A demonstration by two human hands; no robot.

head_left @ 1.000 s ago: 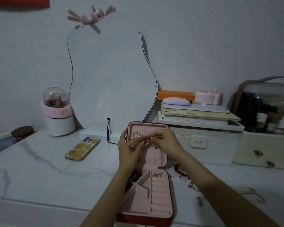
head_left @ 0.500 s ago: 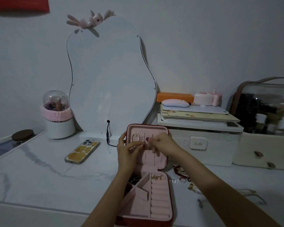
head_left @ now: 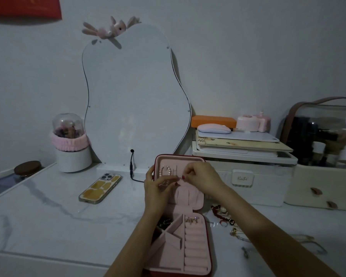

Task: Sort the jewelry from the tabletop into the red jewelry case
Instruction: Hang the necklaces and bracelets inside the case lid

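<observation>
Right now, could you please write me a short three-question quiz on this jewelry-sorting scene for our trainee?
1. True or false: the red jewelry case lies open.
2. Where are both hands working? A) at the case's upright lid B) at the phone C) at the mirror
3. On which side of the case does the loose jewelry lie on the tabletop?

Key: 1 true. 2 A: left hand and right hand meet at the lid. 3 right.

A big wavy mirror (head_left: 136, 100) stands at the far side of the table (head_left: 38, 216). A phone (head_left: 100, 188) lies near it on the left. White boxes (head_left: 246, 172) sit on the right.
</observation>
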